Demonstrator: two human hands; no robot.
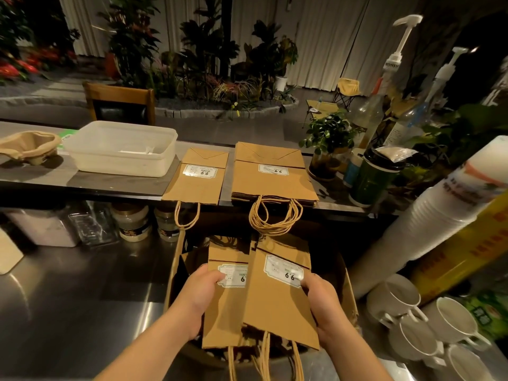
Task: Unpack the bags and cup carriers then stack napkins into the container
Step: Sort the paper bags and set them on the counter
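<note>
Nearest us, our left hand (pixel 196 298) and right hand (pixel 321 306) have fingers clamped on two folded paper bags (pixel 258 295), long axes pointing away toward the stacks (pixel 272 174) on the desk (pixel 115 185) straight ahead.

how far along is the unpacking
Partly done. Two piles of flat paper bags already lie on the counter, with a cup carrier farther left. The left hand and right hand hold more bags over the box. The container looks nearly empty; napkin stacking remains.
</note>
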